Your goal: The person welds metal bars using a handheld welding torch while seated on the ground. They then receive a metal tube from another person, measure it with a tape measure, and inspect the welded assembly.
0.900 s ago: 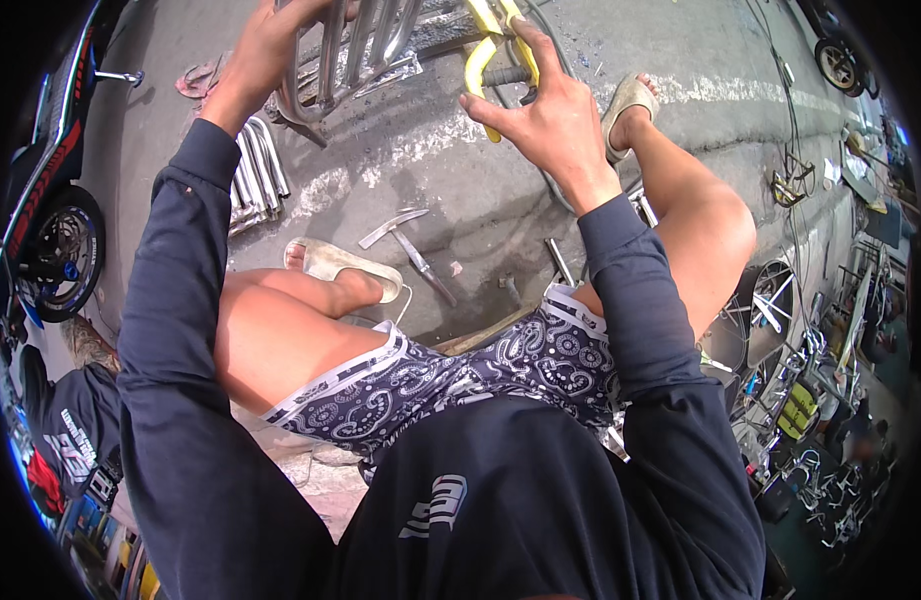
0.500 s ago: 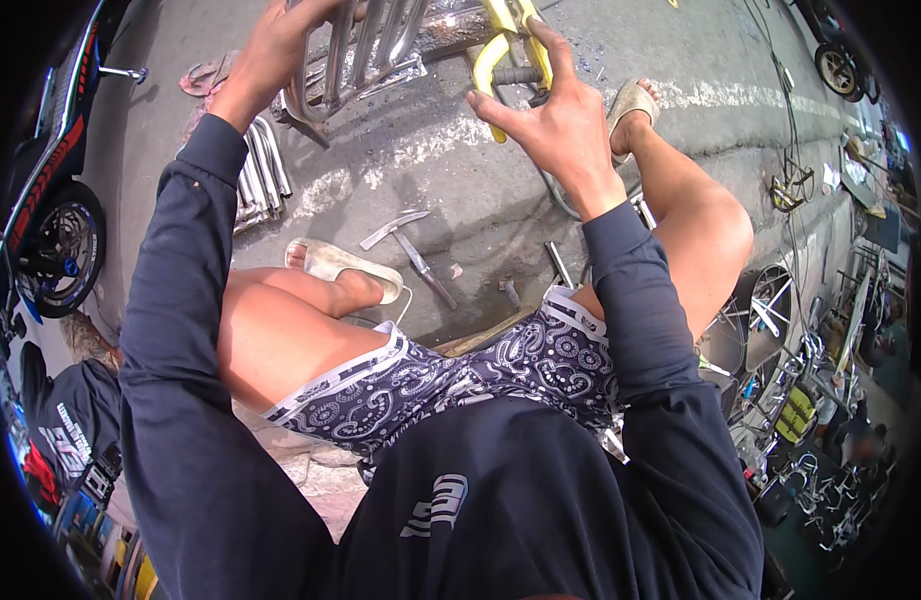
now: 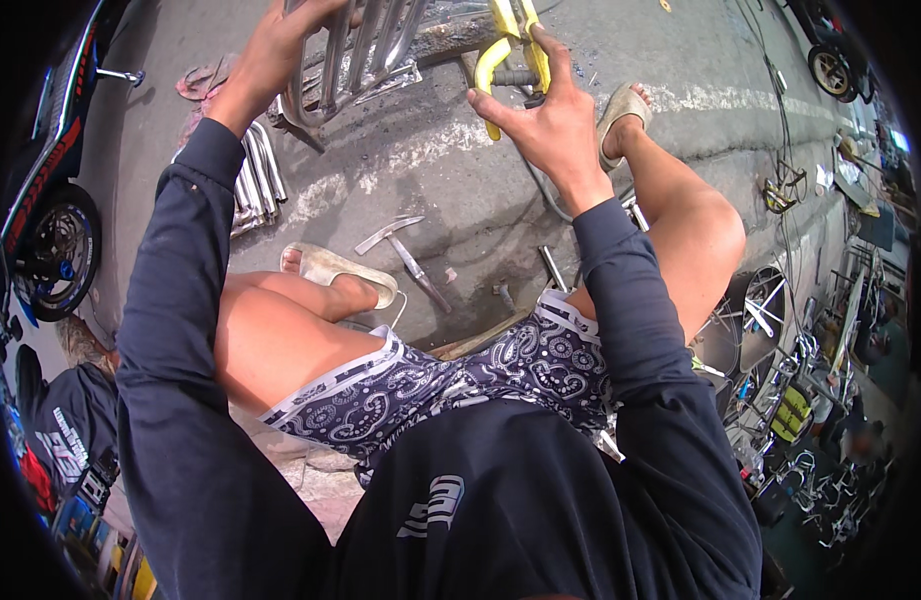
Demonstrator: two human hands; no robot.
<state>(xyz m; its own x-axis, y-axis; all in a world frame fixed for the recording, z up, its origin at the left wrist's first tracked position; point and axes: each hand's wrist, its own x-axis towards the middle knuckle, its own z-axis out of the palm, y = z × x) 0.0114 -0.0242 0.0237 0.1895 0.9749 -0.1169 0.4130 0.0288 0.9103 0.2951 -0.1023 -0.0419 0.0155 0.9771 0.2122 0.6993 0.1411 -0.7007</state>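
At the top of the view my left hand point(image 3: 280, 50) is closed round a frame of bent, shiny metal tubes point(image 3: 355, 60). Farther right, my right hand point(image 3: 552, 125) grips a yellow clamp-like tool point(image 3: 490, 75) with two curved arms and a dark ribbed bar between them. The thumb lies on one arm and the index finger on the other. Its top end runs out of the picture, so its exact kind is hidden. A hammer point(image 3: 410, 260) with a pointed head lies on the ground between my feet.
Several loose metal tubes point(image 3: 258, 180) lie beneath my left forearm. Motorcycles stand at the far left point(image 3: 60, 250) and upper right point(image 3: 835, 70). Cables point(image 3: 780, 90) cross the floor on the right, near a spoked wheel point(image 3: 760, 310) and heaped metal parts. Another person point(image 3: 70, 420) is at the left edge.
Hardly anything differs. The whole view has shifted slightly, and both hands keep their hold on the tube frame and the yellow clamp-like tool.
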